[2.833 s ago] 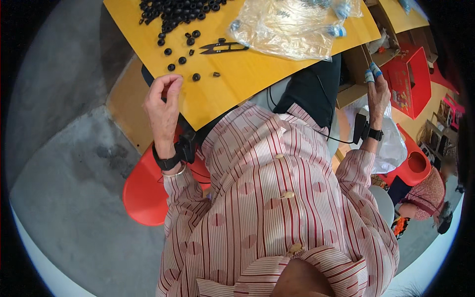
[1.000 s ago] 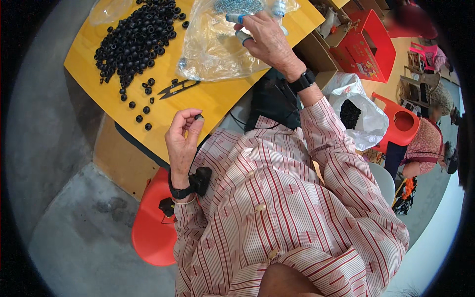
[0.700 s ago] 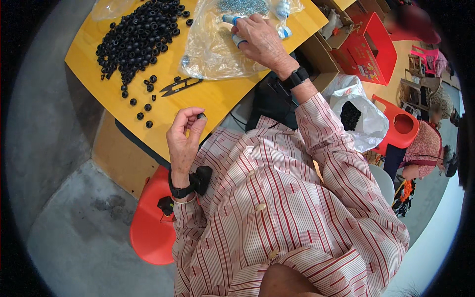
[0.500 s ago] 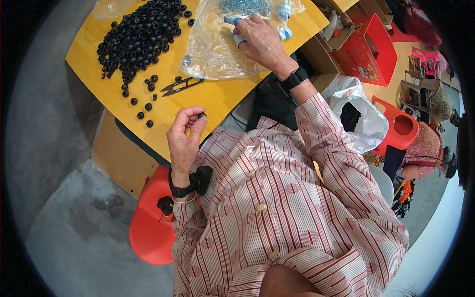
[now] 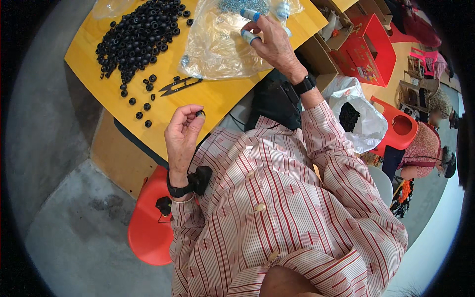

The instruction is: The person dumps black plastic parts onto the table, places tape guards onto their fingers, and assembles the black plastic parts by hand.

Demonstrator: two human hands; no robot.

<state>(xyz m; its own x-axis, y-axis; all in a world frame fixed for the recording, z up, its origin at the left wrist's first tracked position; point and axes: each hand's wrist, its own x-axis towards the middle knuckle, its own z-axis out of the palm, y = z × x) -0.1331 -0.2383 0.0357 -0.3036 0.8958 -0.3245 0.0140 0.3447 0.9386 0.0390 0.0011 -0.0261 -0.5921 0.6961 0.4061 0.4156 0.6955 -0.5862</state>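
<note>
My left hand [image 5: 182,136] is over the table's near edge, its thumb and index finger pinching a small black bead [image 5: 200,114]. My right hand [image 5: 278,49] is above a clear plastic bag [image 5: 217,49] of tiny blue beads [image 5: 242,5]. Blue-and-white wraps cover two of its fingertips, which point left and stand apart; I see nothing between them. A heap of round black beads [image 5: 138,37] with holes lies at the table's far left, several loose ones trailing toward me. Black thread snips [image 5: 180,86] rest between the heap and my left hand.
The yellow table [image 5: 94,49] ends just before my lap. To the right are a red box [image 5: 366,52], cardboard boxes, a white bag [image 5: 368,126] with black contents and a red stool [image 5: 401,123]. Another red stool [image 5: 148,227] stands at my left. People sit at the far right.
My right hand has moved a little to the right, away from the middle of the plastic bag, and its wrapped fingertips show more plainly. My left hand keeps its pinch on the bead, almost unmoved.
</note>
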